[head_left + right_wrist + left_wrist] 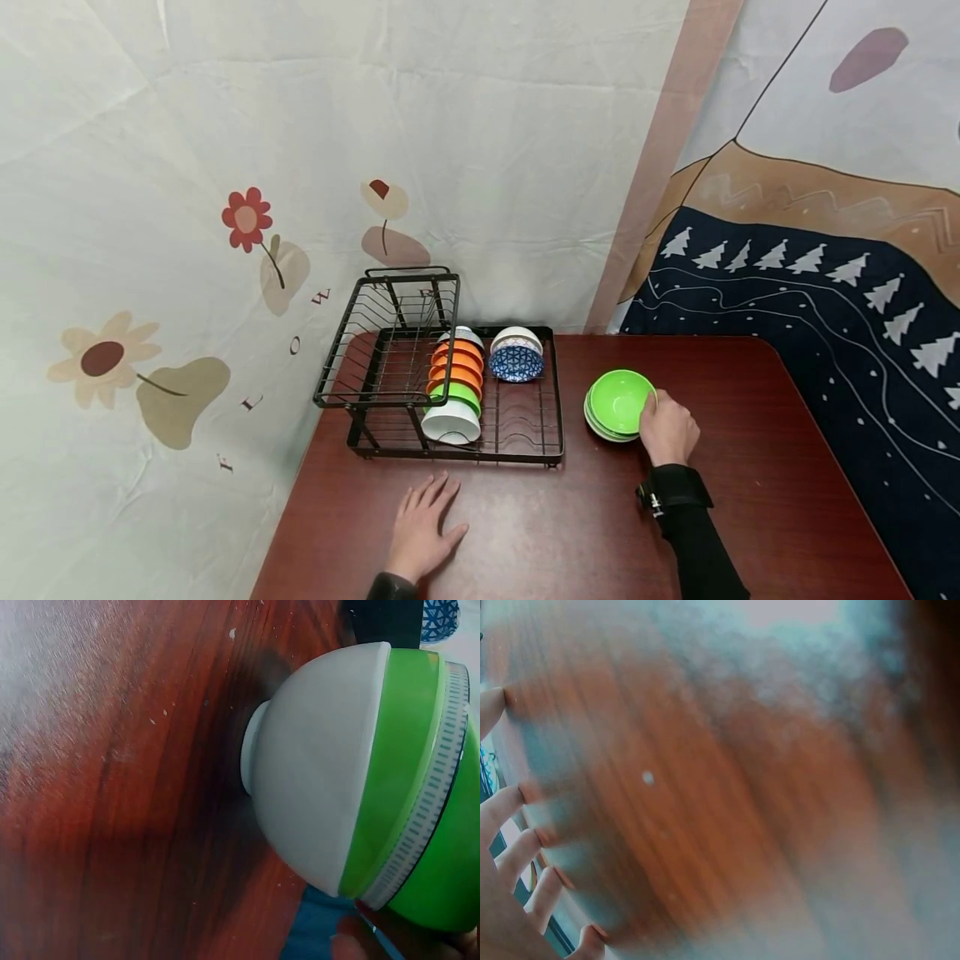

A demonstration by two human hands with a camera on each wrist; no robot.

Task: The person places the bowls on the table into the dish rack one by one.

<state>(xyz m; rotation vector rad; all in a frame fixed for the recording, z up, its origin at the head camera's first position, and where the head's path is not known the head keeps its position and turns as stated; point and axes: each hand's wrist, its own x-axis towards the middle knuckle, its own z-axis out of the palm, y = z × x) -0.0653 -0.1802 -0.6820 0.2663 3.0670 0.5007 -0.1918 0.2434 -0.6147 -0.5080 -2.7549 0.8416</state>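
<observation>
My right hand (670, 427) pinches the rim of the green bowl (621, 402) on top of a stack at the table's right. Below that bowl, the right wrist view shows a white bowl with a dashed band (420, 825), another green bowl (390, 765) and a white bowl (315, 765) lowest, standing on the tabletop. Fingers (360, 941) show at the stack's rims there. My left hand (422, 527) rests on the table in front of the rack with its fingers spread, holding nothing; its fingertips (532, 838) touch the wood in the left wrist view.
A black two-level dish rack (487, 457) stands at the table's back left. Its lower level holds a row with orange bowls (456, 371), a green bowl (468, 398) and a white bowl (452, 423), with a blue patterned bowl (516, 364) beside them. A printed cloth (525, 167) hangs behind.
</observation>
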